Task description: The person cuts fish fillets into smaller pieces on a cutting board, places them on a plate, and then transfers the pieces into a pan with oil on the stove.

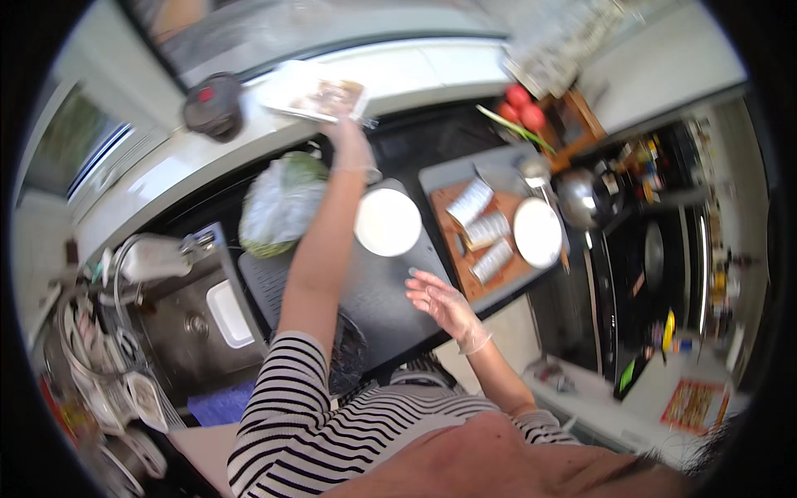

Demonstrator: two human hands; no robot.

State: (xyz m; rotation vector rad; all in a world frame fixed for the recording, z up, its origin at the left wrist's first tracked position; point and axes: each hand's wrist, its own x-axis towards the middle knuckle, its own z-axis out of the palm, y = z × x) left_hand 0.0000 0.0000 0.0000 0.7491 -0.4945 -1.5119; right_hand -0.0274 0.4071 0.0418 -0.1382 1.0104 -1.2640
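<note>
Reaching toward the pale windowsill (415, 68) in the head view, the left hand (350, 147) meets the near edge of a white tray (281, 93) of food; blur hides whether its grip is closed. The right hand (446, 309), grip wide and holding nothing, hovers over a grey board (374, 295), near a white bowl (388, 222). Rightward, three silvery packages (486, 231) lie on a wooden board (476, 288).

My left arm (320, 249) reaches far out in front of me. My left hand (350, 148) looks blurry, so I can't tell how its fingers bend. My right arm (502, 373) is nearer my tummy, and my right hand (448, 309) is open, with loose fingers pointing left.
</note>
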